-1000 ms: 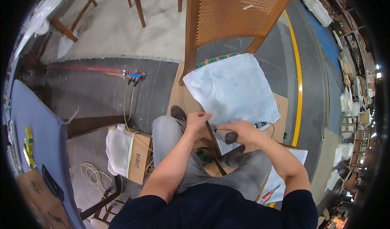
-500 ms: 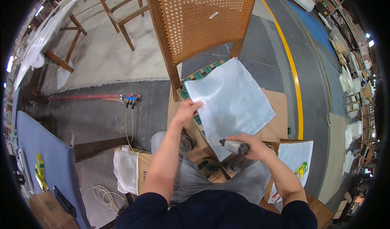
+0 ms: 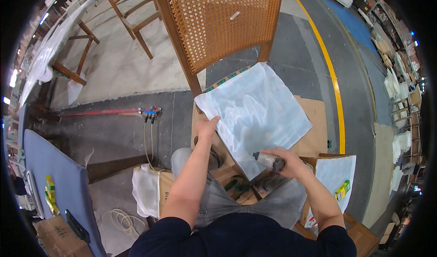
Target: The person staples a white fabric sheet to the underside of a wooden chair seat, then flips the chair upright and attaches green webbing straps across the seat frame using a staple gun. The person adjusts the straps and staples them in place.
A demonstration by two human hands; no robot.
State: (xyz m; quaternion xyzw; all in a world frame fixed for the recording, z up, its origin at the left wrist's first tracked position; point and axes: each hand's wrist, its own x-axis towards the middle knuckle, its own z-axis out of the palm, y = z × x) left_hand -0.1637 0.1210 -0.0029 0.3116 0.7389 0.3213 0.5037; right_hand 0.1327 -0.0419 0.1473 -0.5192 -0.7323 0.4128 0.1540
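A thin white translucent fabric sheet [image 3: 264, 109] lies over the seat of a wooden chair with a woven cane back [image 3: 223, 22]. At the sheet's left edge, my left hand [image 3: 208, 127] is closed, with thumb and fingers pinching the fabric. My right hand [image 3: 289, 162] wraps round a grey cylindrical hand tool [image 3: 271, 161] with dark ends. This tool is tilted over the sheet's near right edge, its nose pointing left; contact with the sheet cannot be made out. A strip of green-patterned seat covering [image 3: 227, 78] shows along the far edge of the sheet.
Brown cardboard [image 3: 314, 115] lies under the chair. To the right, a box bears a white sheet [image 3: 334, 175] and a yellow-green packet [image 3: 342, 190]. Left are a blue padded surface [image 3: 54, 170], hose fittings [image 3: 150, 112] and a coiled hose [image 3: 125, 221]. Another wooden chair [image 3: 132, 20] stands behind.
The sheet's left side has shifted left and now covers most of the green-patterned strip there. My left hand has moved slightly left and down; the tool has moved slightly right.
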